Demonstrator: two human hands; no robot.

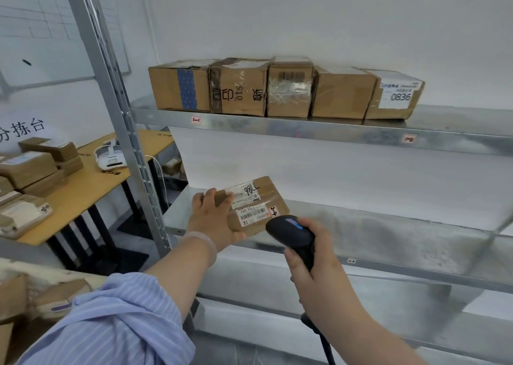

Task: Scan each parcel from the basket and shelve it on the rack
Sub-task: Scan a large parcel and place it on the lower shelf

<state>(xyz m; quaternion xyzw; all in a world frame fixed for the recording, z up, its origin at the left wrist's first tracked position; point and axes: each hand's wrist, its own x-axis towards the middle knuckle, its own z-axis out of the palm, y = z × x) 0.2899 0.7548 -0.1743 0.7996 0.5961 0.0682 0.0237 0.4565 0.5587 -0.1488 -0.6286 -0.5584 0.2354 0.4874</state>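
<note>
1. At my lower left, the basket (41, 267) has more cartons in it, so I judge the job is far from finished.
2. My left hand (213, 223) grips the left end of the small brown parcel (254, 202). The fingers are curled over its far edge and the thumb is hooked along the near one. I hold it from the side so that the labels are uncovered.
3. The parcel is at the left end of the middle shelf (388, 231) of the rack. It is flat, with the label side up. I cannot tell whether it rests on the metal or hangs just above it. Its long axis runs roughly along the shelf front, skewed so the right end points a little farther back. The handwritten number reads upside down to me.
4. My right hand (313, 259) is wrapped tight round the handle of the black barcode scanner (290, 231). Its head is just beside the parcel's near right corner and is aimed at the printed barcode.
5. On the shelf above, a row of five boxes (277, 90) stands packed side by side, and I think this parcel starts the next row.
</note>
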